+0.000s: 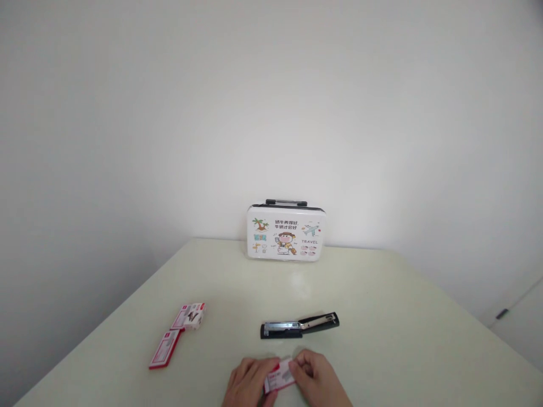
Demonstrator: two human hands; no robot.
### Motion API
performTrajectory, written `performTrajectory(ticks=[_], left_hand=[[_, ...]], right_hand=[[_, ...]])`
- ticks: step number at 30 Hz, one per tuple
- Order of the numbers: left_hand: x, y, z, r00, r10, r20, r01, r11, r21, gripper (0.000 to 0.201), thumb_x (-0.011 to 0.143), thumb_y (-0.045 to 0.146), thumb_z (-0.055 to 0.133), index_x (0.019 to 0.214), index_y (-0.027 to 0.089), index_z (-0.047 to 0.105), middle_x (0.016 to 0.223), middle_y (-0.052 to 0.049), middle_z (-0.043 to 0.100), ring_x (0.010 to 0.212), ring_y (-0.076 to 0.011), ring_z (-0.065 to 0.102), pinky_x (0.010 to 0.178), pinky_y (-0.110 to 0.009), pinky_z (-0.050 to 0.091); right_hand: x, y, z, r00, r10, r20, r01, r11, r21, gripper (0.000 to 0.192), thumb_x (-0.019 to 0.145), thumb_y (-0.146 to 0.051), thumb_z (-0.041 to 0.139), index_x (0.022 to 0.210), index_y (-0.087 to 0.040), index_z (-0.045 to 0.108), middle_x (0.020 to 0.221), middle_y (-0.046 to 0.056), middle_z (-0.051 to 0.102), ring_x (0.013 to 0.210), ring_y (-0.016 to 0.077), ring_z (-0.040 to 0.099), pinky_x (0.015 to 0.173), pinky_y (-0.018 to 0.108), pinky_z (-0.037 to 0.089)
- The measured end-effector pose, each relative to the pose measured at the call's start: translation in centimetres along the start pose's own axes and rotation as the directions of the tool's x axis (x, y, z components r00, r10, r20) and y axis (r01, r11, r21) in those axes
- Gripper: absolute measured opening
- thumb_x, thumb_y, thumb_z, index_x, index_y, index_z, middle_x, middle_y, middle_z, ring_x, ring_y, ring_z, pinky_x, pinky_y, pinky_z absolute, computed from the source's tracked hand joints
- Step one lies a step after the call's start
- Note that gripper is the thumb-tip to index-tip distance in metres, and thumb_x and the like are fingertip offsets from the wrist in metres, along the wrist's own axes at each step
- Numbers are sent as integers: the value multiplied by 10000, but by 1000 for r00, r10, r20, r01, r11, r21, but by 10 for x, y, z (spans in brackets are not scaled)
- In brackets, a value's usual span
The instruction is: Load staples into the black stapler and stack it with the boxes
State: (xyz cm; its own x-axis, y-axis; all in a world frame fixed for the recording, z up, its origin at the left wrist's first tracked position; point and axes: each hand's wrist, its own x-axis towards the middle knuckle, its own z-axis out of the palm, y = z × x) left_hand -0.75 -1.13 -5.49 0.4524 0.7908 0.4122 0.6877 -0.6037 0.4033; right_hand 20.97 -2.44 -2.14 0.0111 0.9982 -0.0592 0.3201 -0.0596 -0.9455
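Left hand and right hand, fingers curled around a small staple box, held between them at the near table edge; opened stapler just beyond; two more boxes lying left; printed case against the wall

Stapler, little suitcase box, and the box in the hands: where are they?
stapler (299, 326), head view, on its metal middle.
suitcase box (286, 233), head view, on its printed front.
staple box (280, 377), head view, on the part between both hands.
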Motion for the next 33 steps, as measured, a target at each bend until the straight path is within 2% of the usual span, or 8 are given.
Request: performTrajectory(ticks=[5,9,12,17,22,26,30,33], left_hand=[[11,4,-14,997,-75,-23,70,985,-157,438,818,241,696,1251,299,658,1130,-24,746,1006,-211,689,910,-341,585],[11,6,-23,997,-71,36,77,977,-198,515,850,265,696,1354,299,593,1180,-16,741,1058,-206,680,946,-336,571],[12,10,-25,994,-87,59,98,972,-216,537,879,292,681,1402,301,556,1222,-27,729,1098,-219,666,972,-357,555],[14,10,-25,988,-104,114,129,962,-242,549,877,344,696,1404,282,558,1226,-59,726,1118,-251,656,981,-395,540],[16,9,-25,986,-108,128,138,955,-264,567,881,380,692,1420,296,540,1232,-55,725,1122,-259,649,991,-403,530],[15,7,-22,982,-129,134,162,949,-270,586,858,364,710,1416,297,544,1237,-46,722,1142,-258,643,1002,-397,523],[15,6,-21,976,-144,161,186,941,-283,610,832,289,715,1417,306,543,1239,-41,720,1134,-246,648,1013,-390,515],[16,6,-24,980,-144,138,178,942,-284,615,809,272,721,1402,302,562,1262,-51,704,1149,-252,636,1020,-392,510]], right_hand=[[3,11,-39,999,38,-22,-39,999,-20,366,819,-536,593,673,-201,573,559,-14,590,544,147,519,536,242,328],[-4,-9,-49,993,-33,-114,0,962,-274,213,855,-410,597,872,-211,671,557,-40,604,543,156,539,541,244,312],[-2,-46,-41,993,-115,27,112,848,-518,160,844,-302,611,892,-265,759,629,-25,689,601,164,614,575,247,344],[13,-93,-18,949,-96,301,305,531,-791,213,745,-183,652,813,-296,820,826,36,809,821,245,742,707,283,451],[21,-103,-8,929,-89,359,358,457,-814,188,722,-118,627,772,-166,802,859,169,793,855,338,745,725,347,479],[18,-101,-19,907,-121,404,407,501,-764,167,782,-170,625,838,-220,775,860,76,791,839,253,724,740,295,448],[14,-71,-44,927,-199,317,346,779,-523,117,867,-240,602,911,-233,710,708,-33,675,668,140,610,634,222,381],[8,-39,-64,960,-186,211,259,877,-404,143,903,-301,571,893,-214,684,682,-42,584,634,136,544,588,222,358]])
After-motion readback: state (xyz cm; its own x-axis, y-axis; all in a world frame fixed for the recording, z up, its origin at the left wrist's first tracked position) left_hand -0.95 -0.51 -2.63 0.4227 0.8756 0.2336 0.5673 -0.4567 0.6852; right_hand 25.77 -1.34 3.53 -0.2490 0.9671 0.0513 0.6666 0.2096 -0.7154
